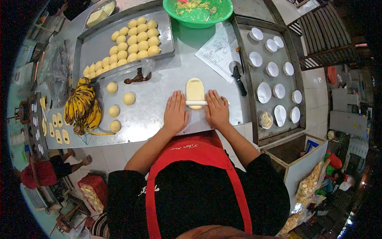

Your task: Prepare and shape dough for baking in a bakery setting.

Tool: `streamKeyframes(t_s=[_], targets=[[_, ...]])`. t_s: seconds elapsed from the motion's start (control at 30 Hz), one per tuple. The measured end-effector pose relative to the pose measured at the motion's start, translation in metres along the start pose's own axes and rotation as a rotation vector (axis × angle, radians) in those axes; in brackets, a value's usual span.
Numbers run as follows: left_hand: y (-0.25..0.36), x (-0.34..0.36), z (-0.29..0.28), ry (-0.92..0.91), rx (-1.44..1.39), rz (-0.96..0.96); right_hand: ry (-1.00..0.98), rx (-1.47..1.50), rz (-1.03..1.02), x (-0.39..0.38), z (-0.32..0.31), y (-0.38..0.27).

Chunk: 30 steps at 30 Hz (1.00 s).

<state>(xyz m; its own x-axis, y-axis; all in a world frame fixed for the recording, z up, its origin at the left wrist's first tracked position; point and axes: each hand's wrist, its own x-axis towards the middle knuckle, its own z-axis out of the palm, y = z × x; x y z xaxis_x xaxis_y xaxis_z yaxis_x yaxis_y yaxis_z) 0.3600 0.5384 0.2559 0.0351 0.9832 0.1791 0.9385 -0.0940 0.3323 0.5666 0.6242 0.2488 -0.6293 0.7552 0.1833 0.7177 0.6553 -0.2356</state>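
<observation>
- Metal table (153, 115) under bright light: the dough (194, 87) lies on it, straight ahead of the person, thinned to a long oval.
- Left hand (175, 113) and right hand (217, 110): palms down, fingers out straight, pressing the two ends of the pin (197, 103) – not curled round it. The pin crosses the dough's near part.
- Progress, as I judge it: this piece looks mostly flattened, with its near end perhaps wanting another pass.
- Left to do, it seems: four loose balls (128, 98) on the table at left, and many more balls (142, 37) in the big tray (95, 44).
- At right, white cups (271, 69) stand in a dark tray (254, 89); one near cup (266, 120) holds pale strips, the others show no filling I can make out.
- Around: bananas (80, 105) sit between the loose balls and some pale ovals (58, 136). Knife (239, 81) and paper (217, 49) lie beyond the right hand – they could crowd a longer roll that way.
- Farthest: a green basin (227, 11) with yellow mash.
</observation>
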Motion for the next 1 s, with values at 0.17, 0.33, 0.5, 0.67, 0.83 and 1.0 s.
streamKeyframes(t_s=[0.17,0.33,0.5,0.67,0.83,1.0], targets=[[0.005,-0.034,-0.004,-0.052,0.054,0.05,0.051,0.076,-0.048,-0.032,-0.008,-0.005],[-0.004,-0.043,-0.014,0.051,0.004,0.138,-0.02,0.136,-0.064,-0.046,-0.012,-0.001],[-0.011,-0.025,-0.022,0.075,-0.161,0.091,-0.029,0.213,-0.126,-0.025,-0.023,0.009],[-0.033,0.03,-0.006,0.134,0.004,0.115,-0.026,0.035,-0.095,0.025,-0.003,0.025],[-0.058,0.101,-0.004,0.24,0.297,0.099,-0.015,-0.147,-0.075,0.104,0.005,0.043],[-0.079,0.153,-0.009,-0.097,0.011,-0.071,0.064,-0.039,-0.085,0.16,0.016,0.069]])
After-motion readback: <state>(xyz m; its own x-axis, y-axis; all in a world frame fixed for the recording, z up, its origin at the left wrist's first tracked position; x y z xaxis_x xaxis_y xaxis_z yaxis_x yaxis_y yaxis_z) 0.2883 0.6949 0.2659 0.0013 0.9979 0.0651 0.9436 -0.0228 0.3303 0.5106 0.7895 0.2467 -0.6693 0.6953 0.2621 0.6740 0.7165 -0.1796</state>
